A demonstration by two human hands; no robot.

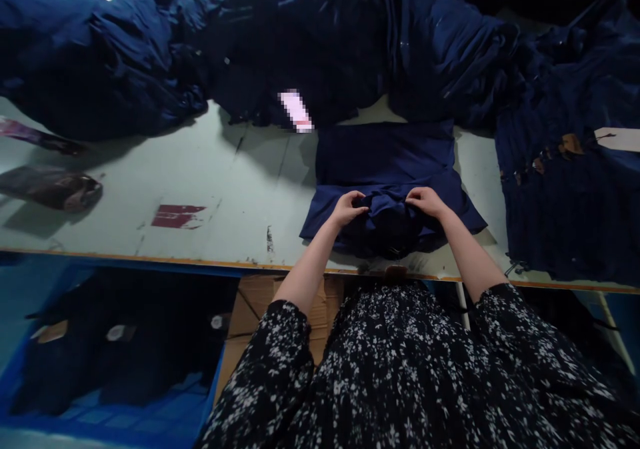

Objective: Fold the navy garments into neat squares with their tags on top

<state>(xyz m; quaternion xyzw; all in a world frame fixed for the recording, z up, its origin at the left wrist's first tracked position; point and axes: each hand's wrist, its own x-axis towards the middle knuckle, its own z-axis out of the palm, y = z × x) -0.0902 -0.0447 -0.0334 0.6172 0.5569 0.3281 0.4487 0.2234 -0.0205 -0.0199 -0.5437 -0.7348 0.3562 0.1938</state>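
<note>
A dark navy garment (385, 152) lies on the table in front of me, its upper part flat and its near part bunched up. My left hand (350, 209) pinches the bunched cloth left of its middle, thumb and fingers closed on it. On the other side, my right hand (426, 201) grips the same fabric between thumb and fingertips. A brown tag (396, 273) hangs at the table's front edge, just below the garment. Which part of the garment is held, perhaps the collar, I cannot tell for sure.
Heaps of navy garments (295, 29) line the back of the table (235, 195). More navy clothes with tags (560, 202) lie at right. Plastic-wrapped items (50, 185) sit at left. Below stand a blue crate (125, 415) of dark clothes and a cardboard box (255, 302).
</note>
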